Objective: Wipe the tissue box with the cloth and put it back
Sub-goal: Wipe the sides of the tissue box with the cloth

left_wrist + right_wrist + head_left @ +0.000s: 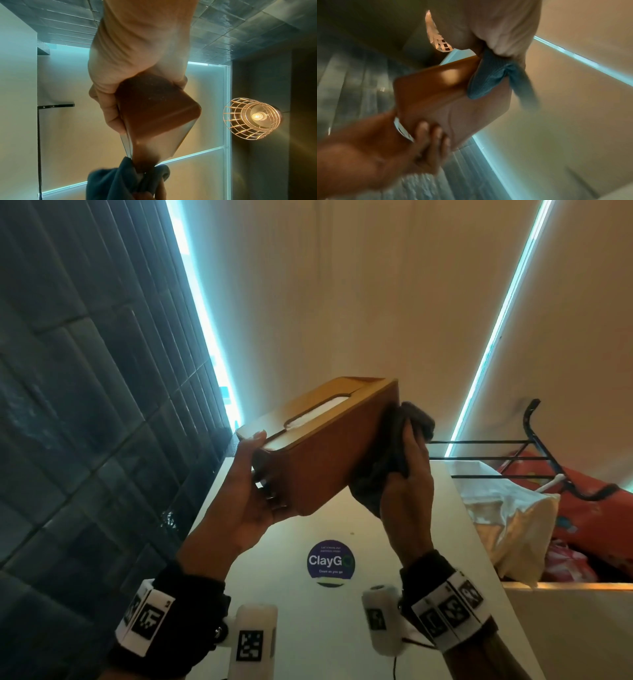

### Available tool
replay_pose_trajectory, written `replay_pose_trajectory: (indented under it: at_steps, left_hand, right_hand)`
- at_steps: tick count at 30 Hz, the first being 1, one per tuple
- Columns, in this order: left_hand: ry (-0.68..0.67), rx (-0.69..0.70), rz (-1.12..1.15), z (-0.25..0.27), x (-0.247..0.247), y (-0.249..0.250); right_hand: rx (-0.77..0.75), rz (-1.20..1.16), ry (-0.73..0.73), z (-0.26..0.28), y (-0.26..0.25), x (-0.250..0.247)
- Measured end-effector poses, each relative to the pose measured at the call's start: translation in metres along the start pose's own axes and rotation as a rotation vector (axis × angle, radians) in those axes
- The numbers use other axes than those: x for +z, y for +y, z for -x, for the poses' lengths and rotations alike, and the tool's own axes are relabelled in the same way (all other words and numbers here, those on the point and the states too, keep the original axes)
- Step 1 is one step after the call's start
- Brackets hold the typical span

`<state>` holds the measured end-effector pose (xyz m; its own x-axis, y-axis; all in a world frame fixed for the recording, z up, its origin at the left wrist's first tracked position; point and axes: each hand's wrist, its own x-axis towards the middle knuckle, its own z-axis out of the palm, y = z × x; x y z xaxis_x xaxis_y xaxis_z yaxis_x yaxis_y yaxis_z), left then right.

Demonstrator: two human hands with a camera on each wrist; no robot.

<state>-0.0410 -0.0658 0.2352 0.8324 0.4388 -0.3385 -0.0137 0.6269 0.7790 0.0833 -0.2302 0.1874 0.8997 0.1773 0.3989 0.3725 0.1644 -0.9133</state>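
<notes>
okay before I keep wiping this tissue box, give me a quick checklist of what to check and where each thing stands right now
1. Left hand has a firm grip on one end of the tissue box: ok, thumb on top, fingers underneath.
2. Cloth touches the box: ok, pressed against the far end.
3. Right hand holds the cloth: ok, fingers curled round it.
4. Box lifted off the white surface: ok.
5. Landing spot near the round sticker: ok, bare.
6. Other faces already wiped: cannot tell.
</notes>
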Motion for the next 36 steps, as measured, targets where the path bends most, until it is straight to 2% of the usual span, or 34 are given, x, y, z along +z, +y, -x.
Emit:
replay_pose_trajectory:
  at_steps: [4,9,13,18,21,25,29,33,36]
  left_hand:
    - [0.04,0.036,-0.013,0.002,0.004,-0.002]
    - [0.052,0.117,-0.093,0.008,0.014,-0.006]
    - [0.082,0.213,-0.239,0.011,0.013,-0.014]
    - [0.037,0.327,-0.339,0.019,0.016,-0.028]
    - [0.054,0.347,-0.377,0.02,0.017,-0.033]
    - [0.035,0.272,-0.371,0.027,0.009,-0.027]
    - [0.004,0.097,-0.364,0.032,0.003,-0.004]
    - [0.02,-0.044,-0.342,0.023,-0.004,0.012]
    - [-0.015,-0.137,-0.405,0.023,-0.006,0.018]
  right_hand:
    - [0.279,-0.292,0.019,0.009,-0.015,0.003]
    - [0.498,-0.48,-0.014,0.013,-0.022,0.016]
    - [0.534,-0.585,-0.092,0.006,-0.024,0.022]
    - [0.517,-0.512,-0.262,-0.001,-0.03,0.022]
    - [0.51,-0.489,-0.309,-0.003,-0.032,0.019]
    - [0.518,-0.47,-0.38,-0.012,-0.036,0.006]
    - [0.6,-0.472,-0.508,-0.023,-0.044,-0.011]
    - [0.669,-0.395,-0.561,-0.025,-0.043,-0.013]
    - [0.677,-0.35,-0.594,-0.023,-0.038,-0.011]
